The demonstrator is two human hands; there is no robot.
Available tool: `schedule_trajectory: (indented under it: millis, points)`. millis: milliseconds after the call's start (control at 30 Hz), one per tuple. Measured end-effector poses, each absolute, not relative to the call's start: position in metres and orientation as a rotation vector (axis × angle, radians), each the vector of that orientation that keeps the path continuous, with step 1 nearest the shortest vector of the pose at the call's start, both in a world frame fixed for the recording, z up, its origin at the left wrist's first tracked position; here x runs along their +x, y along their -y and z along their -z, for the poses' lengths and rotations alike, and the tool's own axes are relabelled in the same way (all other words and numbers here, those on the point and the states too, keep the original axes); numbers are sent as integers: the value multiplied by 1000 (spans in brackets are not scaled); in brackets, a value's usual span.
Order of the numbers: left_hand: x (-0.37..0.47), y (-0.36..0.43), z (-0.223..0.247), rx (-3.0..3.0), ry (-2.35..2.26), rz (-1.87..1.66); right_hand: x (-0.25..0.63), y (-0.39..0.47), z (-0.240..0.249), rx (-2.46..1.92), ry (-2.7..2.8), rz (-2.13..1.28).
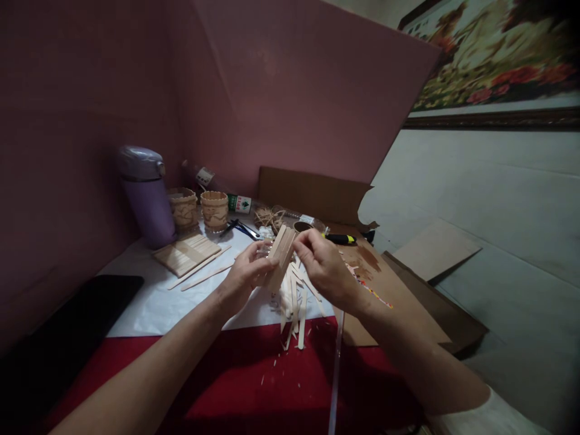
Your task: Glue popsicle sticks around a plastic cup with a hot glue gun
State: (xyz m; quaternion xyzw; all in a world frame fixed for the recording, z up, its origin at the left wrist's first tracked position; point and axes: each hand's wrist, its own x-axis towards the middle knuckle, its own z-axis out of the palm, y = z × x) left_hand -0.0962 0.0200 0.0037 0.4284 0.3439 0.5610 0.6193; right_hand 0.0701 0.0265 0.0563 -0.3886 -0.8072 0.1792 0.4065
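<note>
My left hand (247, 272) is closed around a clear plastic piece, perhaps a cut bottle, with flat wooden craft sticks (281, 257) side by side along it. The piece is tilted, and its clear ridged end shows by my fingers. My right hand (324, 263) is closed in a pinch against the right edge of these sticks; what lies between its fingertips is hidden. Beneath both hands, loose craft sticks and splinters (301, 320) lie in a scattered pile on white paper (190, 308) and the red cloth (217, 374).
At left stand a purple tumbler (147, 205) and two stick-covered cups (214, 211). Bundled sticks (188, 258) lie before them. Scissors (247, 229), plastic bottles (240, 203), twine (269, 217), a tape roll (308, 227) and a black-yellow cutter (341, 239) lie behind. Cardboard (399, 320) is at right.
</note>
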Motion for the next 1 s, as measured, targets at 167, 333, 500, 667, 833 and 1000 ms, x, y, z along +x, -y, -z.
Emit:
schedule_trajectory:
  millis: [167,333,500,667,833,1000]
  points:
    - [-94,-17,-9,962,-783,-1275,73,-25,-62,-842,1803,-832]
    - [-94,-17,-8,951,-787,-1258,72,-22,-55,-876,1896,-676]
    - [-95,-21,0,978,-749,-1263,71,-24,-53,-914,1994,-546]
    - [-95,-20,0,992,-744,-1281,71,-21,-55,-923,2002,-495]
    - [-94,-19,-2,996,-776,-1288,72,-20,-55,-920,2018,-402]
    - [-94,-18,-3,1018,-813,-1290,72,-19,-51,-876,2071,-259]
